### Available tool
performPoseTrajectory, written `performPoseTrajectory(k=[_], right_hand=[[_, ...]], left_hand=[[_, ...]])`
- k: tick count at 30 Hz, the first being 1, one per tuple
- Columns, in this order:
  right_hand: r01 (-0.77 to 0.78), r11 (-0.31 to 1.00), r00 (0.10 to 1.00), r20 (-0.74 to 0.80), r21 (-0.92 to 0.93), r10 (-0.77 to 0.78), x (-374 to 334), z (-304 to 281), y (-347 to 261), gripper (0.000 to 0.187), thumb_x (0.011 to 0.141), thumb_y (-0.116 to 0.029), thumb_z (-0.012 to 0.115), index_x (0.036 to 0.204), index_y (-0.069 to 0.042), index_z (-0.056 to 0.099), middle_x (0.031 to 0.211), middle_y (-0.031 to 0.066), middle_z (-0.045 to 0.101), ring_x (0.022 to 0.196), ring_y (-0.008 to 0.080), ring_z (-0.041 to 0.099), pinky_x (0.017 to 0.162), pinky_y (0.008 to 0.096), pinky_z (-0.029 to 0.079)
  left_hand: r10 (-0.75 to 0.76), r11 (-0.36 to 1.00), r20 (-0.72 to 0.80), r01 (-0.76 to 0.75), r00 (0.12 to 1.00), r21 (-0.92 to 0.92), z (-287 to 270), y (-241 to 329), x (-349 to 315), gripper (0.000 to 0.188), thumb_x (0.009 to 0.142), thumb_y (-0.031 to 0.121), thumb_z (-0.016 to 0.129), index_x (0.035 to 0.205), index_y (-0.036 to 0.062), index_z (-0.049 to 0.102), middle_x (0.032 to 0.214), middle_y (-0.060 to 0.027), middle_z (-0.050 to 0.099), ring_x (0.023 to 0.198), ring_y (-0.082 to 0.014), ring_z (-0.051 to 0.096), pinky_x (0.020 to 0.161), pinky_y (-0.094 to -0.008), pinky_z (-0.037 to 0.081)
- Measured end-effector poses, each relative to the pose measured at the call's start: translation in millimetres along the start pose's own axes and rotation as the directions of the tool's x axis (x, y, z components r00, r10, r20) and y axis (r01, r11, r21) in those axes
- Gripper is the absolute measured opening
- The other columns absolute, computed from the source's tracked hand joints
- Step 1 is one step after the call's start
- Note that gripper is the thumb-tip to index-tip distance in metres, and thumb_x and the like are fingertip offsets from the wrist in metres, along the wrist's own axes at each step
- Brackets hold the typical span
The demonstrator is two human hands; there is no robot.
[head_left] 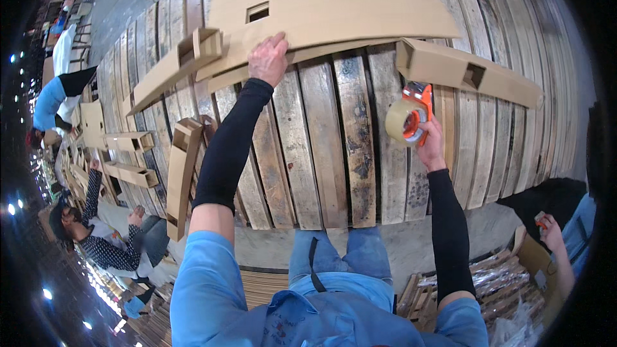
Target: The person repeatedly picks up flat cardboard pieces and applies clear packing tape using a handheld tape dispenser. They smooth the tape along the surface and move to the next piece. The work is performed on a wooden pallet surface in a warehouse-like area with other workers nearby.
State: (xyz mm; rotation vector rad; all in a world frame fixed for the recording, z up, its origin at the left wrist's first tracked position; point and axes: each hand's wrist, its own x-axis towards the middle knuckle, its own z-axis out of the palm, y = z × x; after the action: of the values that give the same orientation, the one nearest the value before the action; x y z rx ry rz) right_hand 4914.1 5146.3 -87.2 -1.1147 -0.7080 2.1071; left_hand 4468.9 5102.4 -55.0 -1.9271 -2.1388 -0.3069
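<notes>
My left hand [268, 59] is closed on the near edge of a large flat cardboard sheet [334, 9] with cut-out rectangular holes, at the far side of the slatted wooden surface [321, 148]. In my right hand [432, 144] is an orange tape dispenser [421, 97] loaded with a roll of tan tape [400, 122], held above the slats. Just beyond it, a long cardboard box tube [508, 81] with a square hole lies at the right. Left of my left hand rests another cardboard tube [173, 67], one end showing hollow.
A third cardboard tube [182, 180] lies beside my left arm. More tubes [130, 173] are farther left, near a person [106, 231] in a dotted sleeve and another in blue [50, 103]. At the lower right, a person's hand [550, 231] shows beside plastic-wrapped material [501, 283].
</notes>
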Motion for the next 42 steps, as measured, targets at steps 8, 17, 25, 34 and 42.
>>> performPoseTrajectory(k=[8, 17, 25, 34, 42], right_hand=[[-0.154, 0.939, 0.976, -0.099, 0.307, 0.192, -72.0, -38.2, 51.7, 0.041, 0.095, -0.023, 0.054, 0.131, -0.004, 0.060, 0.123, 0.0090, 0.070, 0.111, 0.0249, 0.069, 0.097, 0.0422, 0.056], [-0.008, 0.965, 0.992, -0.123, 0.261, 0.041, -218.2, -15.1, 23.0, 0.055, 0.092, -0.012, 0.064, 0.144, -0.005, 0.049, 0.126, 0.0093, 0.066, 0.112, 0.0255, 0.068, 0.102, 0.0462, 0.054], [0.230, 0.875, 0.973, -0.089, 0.426, -0.212, -342.3, -75.8, -7.3, 0.051, 0.105, -0.033, 0.055, 0.152, -0.016, 0.045, 0.132, 0.0041, 0.064, 0.120, 0.0221, 0.062, 0.113, 0.0506, 0.041], [0.187, 0.881, 0.982, -0.056, 0.435, -0.181, -391.0, -115.6, 82.3, 0.045, 0.110, -0.028, 0.043, 0.154, -0.018, 0.045, 0.143, 0.0075, 0.059, 0.124, 0.0244, 0.058, 0.117, 0.0461, 0.040], [-0.112, 0.994, 0.979, -0.169, -0.002, 0.110, -383.1, 2.2, 88.1, 0.044, 0.108, -0.033, 0.050, 0.149, -0.018, 0.046, 0.133, 0.0073, 0.062, 0.112, 0.0245, 0.062, 0.107, 0.0429, 0.046]], left_hand=[[-0.035, 0.998, -0.316, 0.016, 0.948, -0.061, -142.5, -7.4, 86.3, 0.029, 0.083, -0.001, 0.059, 0.106, 0.0102, 0.072, 0.107, -0.0095, 0.076, 0.088, -0.0269, 0.073, 0.077, -0.0402, 0.059], [-0.198, 0.979, -0.546, 0.135, 0.814, -0.153, -322.2, 78.3, -56.6, 0.021, 0.090, -0.008, 0.065, 0.109, -0.0053, 0.073, 0.106, -0.0213, 0.075, 0.095, -0.0302, 0.075, 0.082, -0.0377, 0.060], [-0.206, 0.891, -0.155, 0.120, 0.966, -0.437, -350.4, 160.5, -341.0, 0.019, 0.071, -0.015, 0.065, 0.080, 0.0016, 0.062, 0.104, -0.0180, 0.074, 0.095, -0.0384, 0.073, 0.082, -0.0452, 0.059], [-0.066, 0.914, 0.505, 0.254, 0.861, -0.315, -185.1, 216.0, -459.4, 0.014, 0.076, 0.017, 0.068, 0.089, 0.0111, 0.069, 0.147, -0.0156, 0.050, 0.117, -0.0335, 0.060, 0.098, -0.0460, 0.050], [0.019, 0.819, 0.410, 0.221, 0.912, -0.530, -163.6, 179.9, -500.0, 0.010, 0.079, 0.020, 0.067, 0.084, 0.0135, 0.072, 0.125, -0.0122, 0.064, 0.115, -0.0284, 0.062, 0.102, -0.0623, 0.040]])
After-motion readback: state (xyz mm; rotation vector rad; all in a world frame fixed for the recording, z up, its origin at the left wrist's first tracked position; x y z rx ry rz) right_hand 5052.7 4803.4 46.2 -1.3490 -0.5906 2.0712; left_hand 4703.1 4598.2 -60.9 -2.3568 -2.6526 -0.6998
